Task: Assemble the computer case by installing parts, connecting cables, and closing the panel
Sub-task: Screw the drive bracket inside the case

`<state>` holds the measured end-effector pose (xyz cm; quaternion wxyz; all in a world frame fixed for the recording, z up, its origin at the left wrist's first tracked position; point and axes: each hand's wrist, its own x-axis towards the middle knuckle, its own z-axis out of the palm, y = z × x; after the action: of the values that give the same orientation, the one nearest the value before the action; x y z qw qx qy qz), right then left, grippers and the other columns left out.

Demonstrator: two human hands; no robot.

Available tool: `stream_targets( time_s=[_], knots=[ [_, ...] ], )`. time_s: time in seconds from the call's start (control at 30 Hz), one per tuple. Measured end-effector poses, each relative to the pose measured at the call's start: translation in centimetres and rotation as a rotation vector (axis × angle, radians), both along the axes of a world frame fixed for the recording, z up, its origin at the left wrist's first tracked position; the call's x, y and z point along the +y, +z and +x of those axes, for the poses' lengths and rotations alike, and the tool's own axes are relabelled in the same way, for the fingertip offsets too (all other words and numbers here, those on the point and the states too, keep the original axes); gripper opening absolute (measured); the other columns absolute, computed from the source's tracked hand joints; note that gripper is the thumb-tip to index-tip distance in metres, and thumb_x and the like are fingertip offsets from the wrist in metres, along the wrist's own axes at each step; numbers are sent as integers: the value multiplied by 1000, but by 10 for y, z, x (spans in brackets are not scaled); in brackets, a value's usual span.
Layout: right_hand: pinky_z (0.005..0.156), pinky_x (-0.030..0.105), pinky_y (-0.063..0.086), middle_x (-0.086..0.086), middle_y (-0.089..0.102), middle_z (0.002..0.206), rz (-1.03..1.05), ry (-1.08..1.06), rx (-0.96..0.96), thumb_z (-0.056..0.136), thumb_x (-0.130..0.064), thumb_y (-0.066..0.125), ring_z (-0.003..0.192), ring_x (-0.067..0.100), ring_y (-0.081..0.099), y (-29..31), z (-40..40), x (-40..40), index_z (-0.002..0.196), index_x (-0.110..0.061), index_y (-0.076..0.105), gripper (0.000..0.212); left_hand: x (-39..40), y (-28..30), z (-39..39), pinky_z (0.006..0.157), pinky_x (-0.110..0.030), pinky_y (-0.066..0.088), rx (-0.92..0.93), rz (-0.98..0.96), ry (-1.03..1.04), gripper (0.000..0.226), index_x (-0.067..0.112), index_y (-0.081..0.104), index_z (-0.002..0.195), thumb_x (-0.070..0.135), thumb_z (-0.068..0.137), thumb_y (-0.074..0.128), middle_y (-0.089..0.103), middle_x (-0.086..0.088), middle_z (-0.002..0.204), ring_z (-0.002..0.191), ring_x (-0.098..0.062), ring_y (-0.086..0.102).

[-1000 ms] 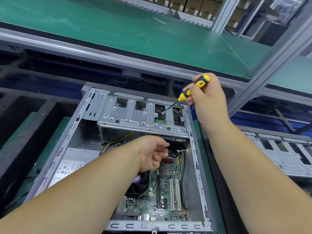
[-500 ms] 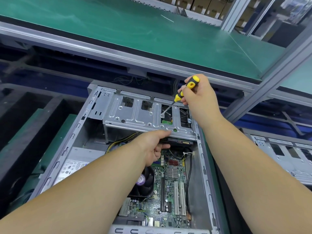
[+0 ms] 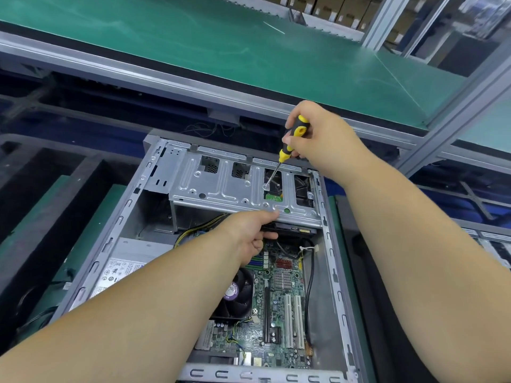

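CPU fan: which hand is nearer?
Left. The left hand sits just above the CPU fan, at the drive cage edge; the right hand holds the screwdriver farther back.

The open computer case (image 3: 330, 261) lies on its side with the silver drive cage (image 3: 221, 189) across its far end. Over the cage the right hand (image 3: 318, 136) grips a yellow-and-black screwdriver (image 3: 290, 142), the shaft slanting down so its tip meets a screw (image 3: 266, 186) at a cut-out in the cage's top. At the cage's near edge the left hand (image 3: 249, 233) holds the rim, thumb on top and fingers curled beneath, above the green motherboard (image 3: 279, 299) and beside the black cooler fan (image 3: 237, 297).
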<state>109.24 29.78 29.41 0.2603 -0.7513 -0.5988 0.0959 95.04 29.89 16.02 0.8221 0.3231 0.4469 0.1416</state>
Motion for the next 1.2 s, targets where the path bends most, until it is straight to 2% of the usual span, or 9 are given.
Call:
stream_targets(
  time_s=[0.13, 0.27, 0.47, 0.6, 0.77, 0.83, 0.93, 1.07, 1.2],
  knots=[
    [55, 31, 34, -2, 54, 74, -78, -69, -307, 86, -43, 73, 73, 23, 53, 15, -4, 11, 80, -20, 52, 32, 1, 1, 0, 43, -17, 19, -6, 15, 4, 10, 14, 58, 92, 15, 91, 68, 61, -15, 119, 27, -1, 45],
    [54, 30, 28, 0, 49, 70, -143, -196, -566, 94, -61, 49, 72, 26, 47, 15, -11, 18, 69, -20, 45, 48, 2, 2, 0, 46, -19, 19, 2, 13, -5, 10, 14, 58, 91, 15, 90, 69, 62, -16, 112, 27, -1, 44],
    [55, 30, 31, -6, 55, 78, -113, 31, -293, 97, -31, 50, 67, 13, 50, 25, -8, 14, 120, -24, 54, 24, 2, 4, -1, 49, -21, 19, 7, -8, -5, 10, 13, 58, 92, 15, 90, 69, 62, -13, 95, 26, -2, 43],
    [63, 33, 32, -4, 51, 74, -111, -100, -574, 103, -47, 41, 81, 28, 52, 20, -9, 15, 101, -19, 60, 34, 3, 3, 0, 50, -21, 18, 7, -12, -1, 10, 12, 59, 94, 13, 91, 68, 61, -15, 101, 26, -2, 43],
    [70, 32, 36, 0, 57, 102, -80, 26, -342, 100, -25, 43, 84, 23, 52, 20, -8, 14, 120, -20, 60, 27, 3, 2, -1, 50, -20, 19, 4, -21, -2, 12, 12, 59, 97, 13, 90, 69, 61, -16, 99, 26, -2, 43],
    [71, 32, 35, -2, 54, 95, -41, 26, -399, 102, -36, 48, 87, 24, 50, 19, -9, 14, 129, -25, 55, 31, 4, 2, -1, 50, -20, 19, 6, -22, 2, 13, 12, 59, 98, 13, 90, 69, 62, -16, 99, 26, -2, 43],
    [66, 33, 34, -3, 57, 83, -56, -79, -555, 101, -53, 42, 84, 26, 52, 16, -10, 15, 111, -24, 62, 37, 5, 2, 0, 51, -20, 19, 8, -24, 4, 13, 12, 60, 97, 13, 89, 70, 62, -17, 95, 26, -3, 42],
    [72, 35, 37, -2, 59, 104, -54, -20, -379, 99, -32, 41, 90, 24, 50, 13, -8, 15, 124, -25, 55, 29, 5, 2, 0, 51, -20, 20, 7, -25, -3, 13, 12, 60, 97, 13, 89, 70, 62, -17, 94, 26, -2, 43],
    [67, 35, 37, -9, 52, 78, 11, 5, -422, 100, -43, 49, 82, 24, 51, 11, -10, 13, 129, -28, 52, 32, 4, 2, -1, 50, -20, 21, 8, -20, -8, 13, 12, 59, 97, 13, 90, 69, 62, -17, 95, 26, -2, 42]
  ],
)
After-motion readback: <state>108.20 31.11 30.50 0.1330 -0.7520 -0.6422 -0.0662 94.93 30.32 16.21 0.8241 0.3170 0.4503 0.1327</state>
